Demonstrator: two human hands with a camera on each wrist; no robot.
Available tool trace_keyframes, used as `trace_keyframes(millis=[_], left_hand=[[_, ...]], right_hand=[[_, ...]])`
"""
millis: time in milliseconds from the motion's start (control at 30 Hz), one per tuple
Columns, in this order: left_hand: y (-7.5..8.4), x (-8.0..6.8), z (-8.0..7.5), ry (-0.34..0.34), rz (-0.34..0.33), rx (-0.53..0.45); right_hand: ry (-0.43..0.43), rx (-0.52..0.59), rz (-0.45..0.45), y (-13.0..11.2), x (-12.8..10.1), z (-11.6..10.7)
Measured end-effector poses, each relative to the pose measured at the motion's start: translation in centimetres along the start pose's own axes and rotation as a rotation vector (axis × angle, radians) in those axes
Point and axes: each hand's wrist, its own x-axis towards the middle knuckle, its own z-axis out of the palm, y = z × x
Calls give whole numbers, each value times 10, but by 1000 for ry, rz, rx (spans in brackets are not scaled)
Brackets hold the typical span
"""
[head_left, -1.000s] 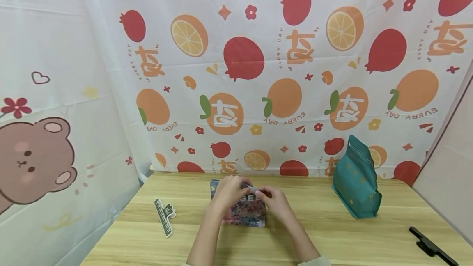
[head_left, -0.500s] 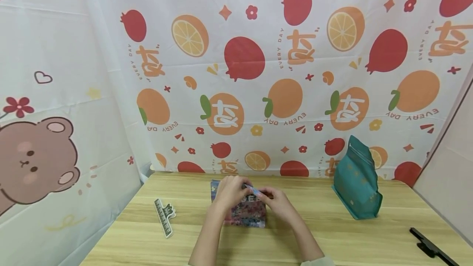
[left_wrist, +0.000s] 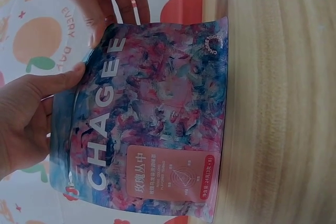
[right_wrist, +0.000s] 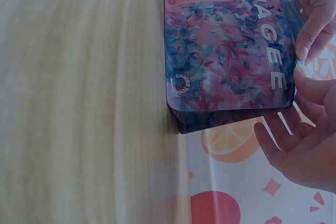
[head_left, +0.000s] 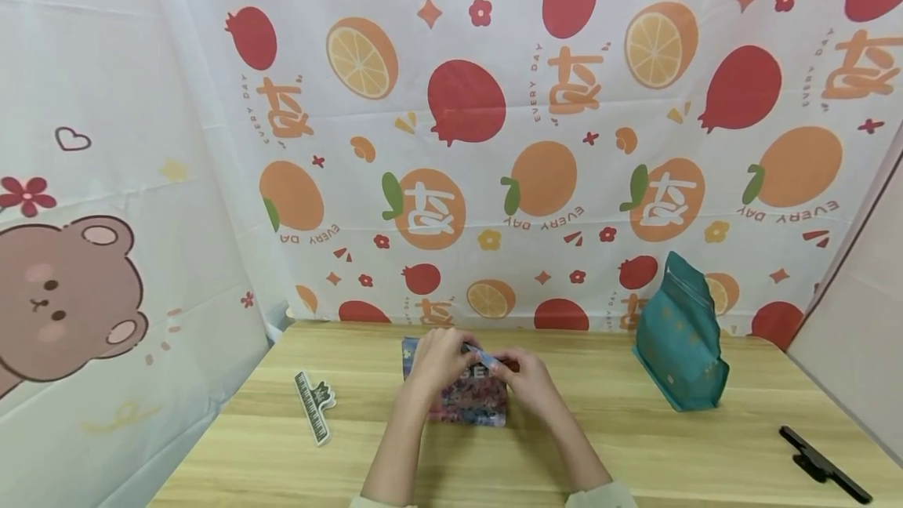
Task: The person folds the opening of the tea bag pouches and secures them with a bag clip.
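Centre of the head view, low in frame: a multicoloured CHAGEE stand-up pouch stands upright on the wooden surface, base down, top edge pinched between both hands. Left hand holds the top-left of the rim, thumb on the printed face in the left wrist view. Right hand pinches the top-right; fingers look curled round the rim, though the exact contact is partly hidden.

Handling, my read: thin laminated film, soft and crinkly, glossy so probably a bit slippery. Looks light; contents can't be seen. Walls will buckle if squeezed mid-body, so best hold is the stiffer sealed top band, one hand per side, as now. Gusseted base keeps it standing.

Elsewhere: teal pouch standing right of centre, well apart. Piano-key clip lower left, black clip lower right. Fruit-print cloth behind.
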Motion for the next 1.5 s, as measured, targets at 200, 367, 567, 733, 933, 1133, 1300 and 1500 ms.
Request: trace_keyframes(millis=[200, 367, 567, 733, 933, 1133, 1300, 1500], left_hand=[[-1, 5, 1, -46, -54, 12], [-2, 6, 3, -54, -68, 26], [-2, 6, 4, -31, -77, 46], [-2, 5, 6, -13, -89, 53], [0, 5, 5, -24, -102, 49], [-1, 6, 9, 28, -79, 90], [-3, 7, 14, 93, -54, 148], [-4, 10, 16, 99, -64, 162]], right_hand=[[45, 3, -4, 0, 3, 3], [98, 7, -13, 0, 5, 6], [145, 6, -8, -1, 6, 10], [165, 17, 15, 0, 7, 12], [189, 9, 16, 3, 8, 13], [217, 9, -2, 5, 10, 14], [209, 6, 6, 5, 11, 14], [158, 15, 44, 3, 12, 11]])
